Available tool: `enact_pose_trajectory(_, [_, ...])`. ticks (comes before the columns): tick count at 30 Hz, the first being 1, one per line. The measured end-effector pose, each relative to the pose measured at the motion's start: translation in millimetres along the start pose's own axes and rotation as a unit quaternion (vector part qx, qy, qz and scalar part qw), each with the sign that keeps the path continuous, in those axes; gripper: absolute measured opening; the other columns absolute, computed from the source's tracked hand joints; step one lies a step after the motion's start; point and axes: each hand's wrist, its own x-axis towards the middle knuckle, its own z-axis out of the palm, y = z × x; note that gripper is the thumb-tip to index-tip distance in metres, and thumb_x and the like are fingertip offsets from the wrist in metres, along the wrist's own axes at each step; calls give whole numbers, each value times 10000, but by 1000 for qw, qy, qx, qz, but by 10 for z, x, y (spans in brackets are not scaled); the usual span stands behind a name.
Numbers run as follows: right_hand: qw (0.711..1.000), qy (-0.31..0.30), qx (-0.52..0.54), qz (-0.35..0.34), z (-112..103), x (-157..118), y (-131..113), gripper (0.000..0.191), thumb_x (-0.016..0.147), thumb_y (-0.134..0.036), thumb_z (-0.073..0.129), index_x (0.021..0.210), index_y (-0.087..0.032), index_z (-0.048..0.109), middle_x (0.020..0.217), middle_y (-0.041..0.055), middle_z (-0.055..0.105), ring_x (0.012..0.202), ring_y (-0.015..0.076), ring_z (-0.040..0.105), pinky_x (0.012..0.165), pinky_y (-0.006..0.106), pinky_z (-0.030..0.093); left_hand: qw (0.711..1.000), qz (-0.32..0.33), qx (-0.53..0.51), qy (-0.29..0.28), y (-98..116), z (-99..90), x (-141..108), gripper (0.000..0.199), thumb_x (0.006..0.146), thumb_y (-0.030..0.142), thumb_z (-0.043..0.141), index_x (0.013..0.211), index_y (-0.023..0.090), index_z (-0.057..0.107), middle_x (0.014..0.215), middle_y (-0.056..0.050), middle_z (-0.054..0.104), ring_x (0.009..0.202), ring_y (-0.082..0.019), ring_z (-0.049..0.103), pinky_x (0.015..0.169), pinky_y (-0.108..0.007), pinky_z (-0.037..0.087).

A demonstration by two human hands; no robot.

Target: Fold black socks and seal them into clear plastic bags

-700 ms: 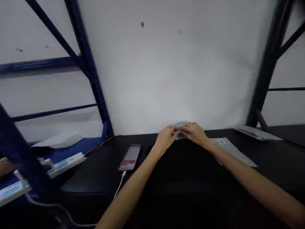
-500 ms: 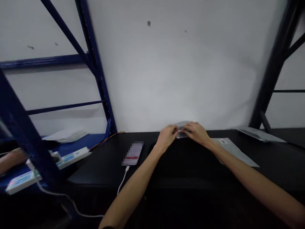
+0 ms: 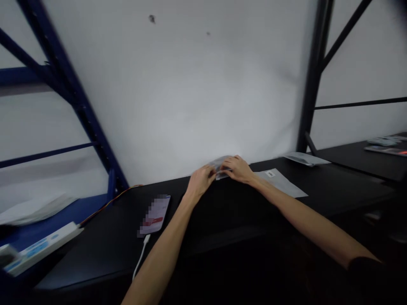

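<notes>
At the back of the black table, my left hand (image 3: 201, 180) and my right hand (image 3: 237, 169) pinch the near edge of a translucent plastic bag (image 3: 220, 162). The fingers of both hands are closed and close together, the left at the bag's left corner, the right a little farther along the edge. What lies inside the bag cannot be made out. Under and beside my right wrist lies a flat grey-white bag (image 3: 282, 182) with a small label (image 3: 270, 173). A phone (image 3: 155, 215) with a lit screen rests left of my left forearm, a white cable (image 3: 140, 256) plugged into it.
Another pale bag (image 3: 305, 159) lies farther right on the black table (image 3: 104, 250). On the left are a white power strip (image 3: 44, 245), white sheets or bags (image 3: 38, 207) and a blue rack post (image 3: 79, 101). A black post (image 3: 311, 80) rises at right.
My view has turned right, so things sit farther left and more of the right-hand table shows. The other person's hand at left has gone out of view. Both my hands stay at the bag.
</notes>
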Motion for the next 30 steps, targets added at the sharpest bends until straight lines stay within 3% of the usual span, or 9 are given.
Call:
enact_pose_trajectory(5, [995, 36, -54, 79, -242, -109, 456, 125, 997, -321, 603, 954, -218, 660, 1011, 57, 717, 972, 240, 612, 905, 389, 346, 993, -50, -15, 103, -249, -163, 52, 71, 941, 273, 628, 887, 230, 646, 935, -11, 703, 888, -186, 648, 796, -295, 454])
enact_pose_trajectory(11, [992, 51, -31, 108, -335, -240, 729, 121, 989, -334, 596, 970, -233, 661, 1040, 62, 684, 958, 243, 618, 850, 371, 397, 991, -74, 19, 105, -243, -230, 35, 93, 957, 298, 617, 886, 240, 635, 931, -7, 694, 866, -177, 641, 745, -283, 432])
enact_pose_trajectory(15, [984, 62, 54, 158, -317, -257, 784, 96, 961, -320, 599, 950, -235, 643, 1026, 56, 650, 856, 212, 631, 741, 330, 448, 990, -83, 25, 110, -185, -215, 52, 111, 969, 296, 601, 875, 238, 616, 924, -10, 681, 844, -174, 628, 714, -278, 421])
enact_pose_trajectory(20, [965, 57, 174, 187, -195, -319, 787, 128, 968, -356, 558, 970, -231, 583, 970, 51, 671, 851, 215, 662, 742, 344, 503, 991, -83, -2, 101, -137, -156, 40, 71, 980, 269, 574, 934, 236, 617, 964, -7, 660, 867, -160, 653, 781, -275, 455])
enact_pose_trajectory(26, [901, 37, 362, 235, -99, -306, 634, 269, 980, -513, 537, 1007, -250, 490, 1232, 77, 655, 881, 216, 712, 576, 297, 532, 992, -84, 19, 88, -9, -96, 3, 236, 1001, 349, 548, 1206, 308, 657, 1205, -27, 622, 764, -132, 649, 740, -286, 478])
enact_pose_trajectory(30, [861, 43, 456, 221, -97, -225, 474, 340, 967, -569, 547, 999, -247, 441, 1306, 92, 623, 908, 209, 726, 651, 338, 590, 998, -5, 15, 63, 46, -106, 3, 295, 1005, 294, 518, 1237, 333, 696, 1222, -33, 603, 808, -138, 624, 856, -320, 488])
